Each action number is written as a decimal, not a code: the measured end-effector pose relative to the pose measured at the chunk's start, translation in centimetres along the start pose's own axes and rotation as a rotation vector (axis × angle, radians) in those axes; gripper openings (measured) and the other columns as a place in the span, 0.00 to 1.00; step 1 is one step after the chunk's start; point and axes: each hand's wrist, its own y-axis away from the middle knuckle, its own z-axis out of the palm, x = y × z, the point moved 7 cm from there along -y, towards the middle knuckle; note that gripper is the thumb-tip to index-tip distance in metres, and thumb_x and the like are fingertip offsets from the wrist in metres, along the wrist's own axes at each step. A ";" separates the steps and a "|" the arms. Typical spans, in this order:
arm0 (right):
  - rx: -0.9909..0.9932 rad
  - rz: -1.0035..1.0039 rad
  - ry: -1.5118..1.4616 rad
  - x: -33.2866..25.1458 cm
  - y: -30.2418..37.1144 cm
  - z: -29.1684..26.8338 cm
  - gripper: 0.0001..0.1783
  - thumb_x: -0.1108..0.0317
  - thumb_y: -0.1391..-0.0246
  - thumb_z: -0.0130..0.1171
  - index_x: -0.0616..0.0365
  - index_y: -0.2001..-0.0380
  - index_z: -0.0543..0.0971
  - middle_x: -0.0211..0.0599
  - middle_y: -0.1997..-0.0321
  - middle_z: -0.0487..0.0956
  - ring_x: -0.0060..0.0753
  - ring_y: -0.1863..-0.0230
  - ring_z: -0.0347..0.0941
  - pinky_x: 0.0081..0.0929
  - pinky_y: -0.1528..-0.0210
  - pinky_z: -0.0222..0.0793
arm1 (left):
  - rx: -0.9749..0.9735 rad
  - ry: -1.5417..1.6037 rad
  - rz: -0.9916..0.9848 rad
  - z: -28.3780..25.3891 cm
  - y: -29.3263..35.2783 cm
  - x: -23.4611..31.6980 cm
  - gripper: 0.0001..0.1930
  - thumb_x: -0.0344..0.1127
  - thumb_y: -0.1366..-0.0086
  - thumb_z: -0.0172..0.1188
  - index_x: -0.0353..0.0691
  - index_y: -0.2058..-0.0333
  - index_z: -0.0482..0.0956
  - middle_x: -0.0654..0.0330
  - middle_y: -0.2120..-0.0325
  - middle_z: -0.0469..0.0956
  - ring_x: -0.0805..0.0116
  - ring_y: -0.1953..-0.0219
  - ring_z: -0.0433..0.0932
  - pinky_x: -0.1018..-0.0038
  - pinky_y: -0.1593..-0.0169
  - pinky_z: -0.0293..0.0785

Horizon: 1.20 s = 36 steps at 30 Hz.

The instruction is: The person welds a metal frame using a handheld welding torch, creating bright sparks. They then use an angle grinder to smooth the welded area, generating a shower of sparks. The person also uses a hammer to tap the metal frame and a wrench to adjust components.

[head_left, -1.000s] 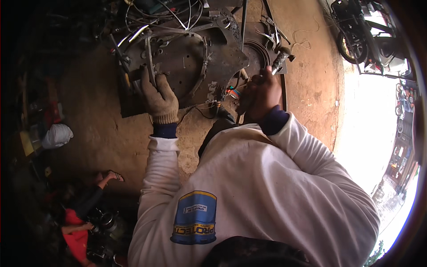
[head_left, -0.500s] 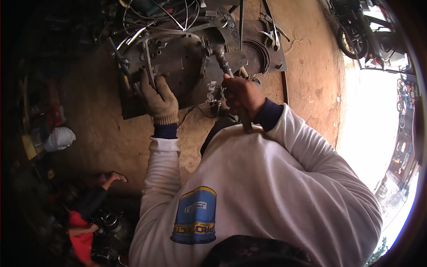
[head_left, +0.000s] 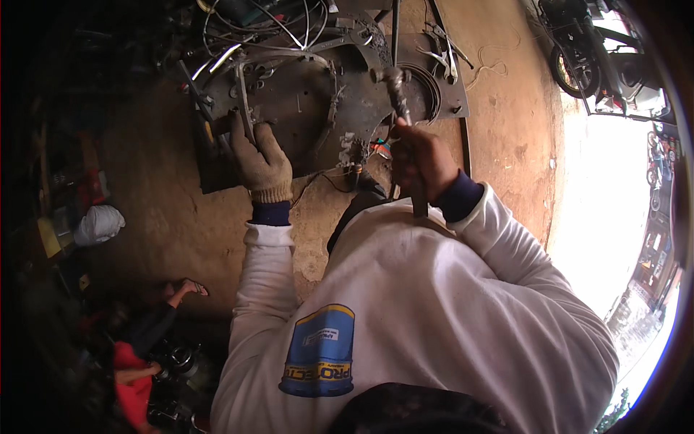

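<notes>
My right hand (head_left: 429, 160), bare, is wrapped round the handle of a hammer (head_left: 397, 94). The hammer's worn head is raised above the right part of a dark metal worktable (head_left: 285, 101). On the left, my left hand (head_left: 262, 163) wears a knitted work glove. Its thumb and fingers close round the lower end of a bent metal bar (head_left: 243, 90), which curves over the tabletop. Metal rings and small scraps lie beside the bar.
Looped wires (head_left: 300, 25) crowd the table's far side. Locking pliers (head_left: 442, 58) and a coil of rod (head_left: 434, 90) lie on the right. Motorcycles (head_left: 578, 69) stand far right. At lower left is a person in red (head_left: 130, 387), near machine parts.
My right hand and the hammer have shifted to the right, with the hammer's head now plainly visible above the table. My gloved left hand has stayed nearly still on the bent bar.
</notes>
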 end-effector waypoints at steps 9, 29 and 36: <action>0.103 -0.180 -0.130 0.8 -2.4 1.3 0.14 0.53 0.31 0.51 0.52 0.62 0.72 0.26 0.80 0.66 0.26 0.84 0.60 0.31 0.80 0.59 | 0.032 -0.016 0.048 0.4 0.0 1.7 0.25 0.39 0.27 0.52 0.28 0.39 0.67 0.48 0.50 0.77 0.59 0.52 0.79 0.67 0.47 0.74; -0.239 -0.777 2.362 -11.6 0.0 11.8 0.12 0.63 0.37 0.58 0.53 0.53 0.79 0.45 0.59 0.81 0.48 0.62 0.81 0.40 0.61 0.78 | 0.029 0.064 0.040 -0.9 -0.2 1.7 0.22 0.35 0.31 0.55 0.27 0.43 0.72 0.50 0.58 0.80 0.64 0.60 0.79 0.70 0.54 0.75; -0.362 -0.589 2.858 -13.2 0.0 19.5 0.20 0.62 0.34 0.54 0.43 0.40 0.72 0.44 0.59 0.83 0.45 0.58 0.82 0.40 0.53 0.78 | 0.087 0.106 -0.003 -0.4 0.4 0.7 0.23 0.38 0.32 0.61 0.33 0.42 0.74 0.46 0.56 0.81 0.55 0.55 0.82 0.64 0.50 0.78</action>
